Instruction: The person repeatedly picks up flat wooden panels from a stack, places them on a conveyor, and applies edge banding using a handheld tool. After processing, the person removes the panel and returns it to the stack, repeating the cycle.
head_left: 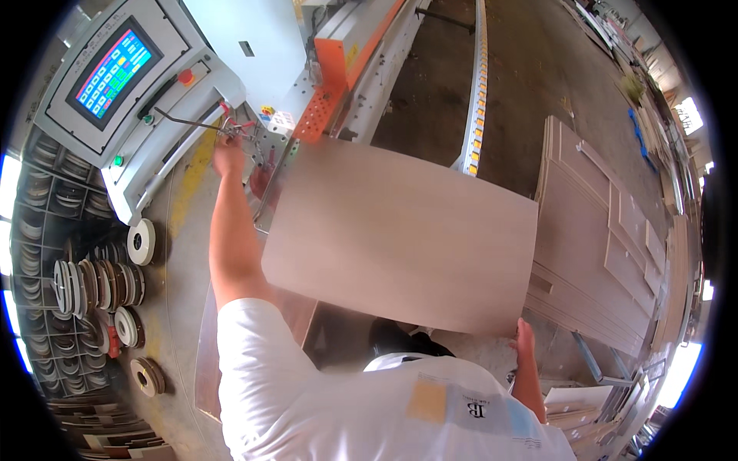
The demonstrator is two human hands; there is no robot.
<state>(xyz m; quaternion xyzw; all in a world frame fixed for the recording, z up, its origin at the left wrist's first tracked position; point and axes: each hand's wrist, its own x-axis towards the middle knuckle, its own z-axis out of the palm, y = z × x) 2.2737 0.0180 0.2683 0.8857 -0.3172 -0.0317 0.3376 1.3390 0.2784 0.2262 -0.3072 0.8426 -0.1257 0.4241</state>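
Observation:
A large flat brown-beige panel (pixel 403 238) lies in front of me, its far left part against the orange-guarded edge of the machine (pixel 338 84). My right hand (pixel 524 342) is closed on the panel's near right corner, fingers at its edge. Stretched out past the panel's left side, my left hand (pixel 228 150) is at a metal fixture with red handles (pixel 242 131). Its fingers look closed, but the thing in them is too small to make out. A thin dark rod (pixel 184 121) runs from the fixture toward the control console.
A control console (pixel 115 73) with a lit screen and a red stop button (pixel 186 77) stands at the far left. Rolls of edge banding (pixel 96 286) fill racks and floor at left. A roller rail (pixel 477 100) runs ahead; stacked panels (pixel 592 238) stand at right.

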